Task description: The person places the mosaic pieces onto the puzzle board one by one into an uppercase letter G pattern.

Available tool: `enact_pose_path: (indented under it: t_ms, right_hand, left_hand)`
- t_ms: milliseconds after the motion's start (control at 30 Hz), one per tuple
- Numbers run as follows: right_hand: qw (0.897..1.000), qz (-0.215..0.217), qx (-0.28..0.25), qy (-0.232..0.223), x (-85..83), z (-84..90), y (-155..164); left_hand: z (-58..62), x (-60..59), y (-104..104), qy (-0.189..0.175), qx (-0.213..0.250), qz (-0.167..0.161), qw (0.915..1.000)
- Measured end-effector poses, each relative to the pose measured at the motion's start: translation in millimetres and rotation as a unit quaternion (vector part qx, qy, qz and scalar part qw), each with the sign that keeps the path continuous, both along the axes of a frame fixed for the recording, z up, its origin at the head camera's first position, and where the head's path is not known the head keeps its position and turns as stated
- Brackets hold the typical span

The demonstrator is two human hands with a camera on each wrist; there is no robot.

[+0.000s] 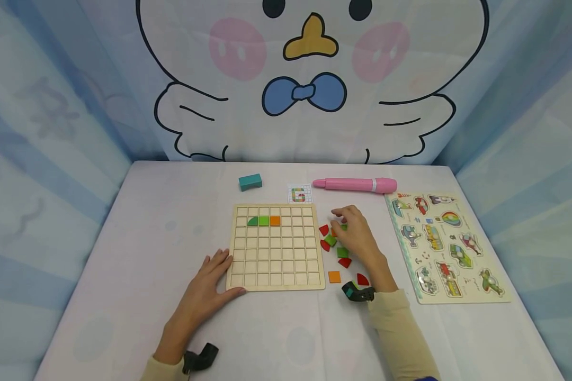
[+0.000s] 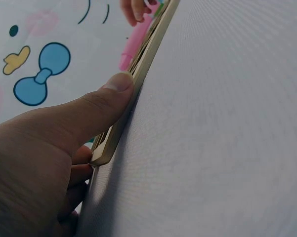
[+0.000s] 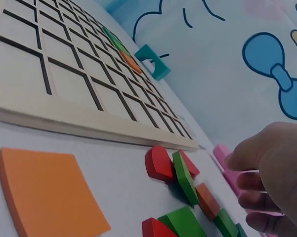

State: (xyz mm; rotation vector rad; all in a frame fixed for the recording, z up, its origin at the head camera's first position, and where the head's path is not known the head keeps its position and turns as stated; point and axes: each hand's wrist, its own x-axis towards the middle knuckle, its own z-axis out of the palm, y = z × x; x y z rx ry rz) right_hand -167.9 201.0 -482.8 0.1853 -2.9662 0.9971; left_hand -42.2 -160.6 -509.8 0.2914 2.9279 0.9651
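Observation:
My left hand rests against the near left corner of a wooden grid board, its thumb on the near edge and its fingers along the left side. In the board's upper rows sit a green rounded piece, a light green square and an orange square. Just right of the board, my right hand hovers over loose pieces with thumb and forefinger apart; no piece shows between them. Among those pieces are a red one, a green square and an orange square.
Behind the board lie a teal arch block, a small pattern card and a pink pen. A picture puzzle board lies at the right. A printed curtain hangs behind the table.

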Motion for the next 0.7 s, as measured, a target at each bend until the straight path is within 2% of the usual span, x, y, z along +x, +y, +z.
enact_pose_path:
  t_ms: [267,700]
  right_hand:
    - [1.0,-0.03,-0.007,-0.001,1.4,-5.1,19.0]
    - [0.999,-0.035,0.002,0.011,2.5,-12.5,40.2]
  left_hand:
    - [-0.5,-0.1,0.1,0.001,-0.002,-0.001,1.0]
    - [1.0,0.7,-0.2,0.006,-0.004,0.0,1.0]
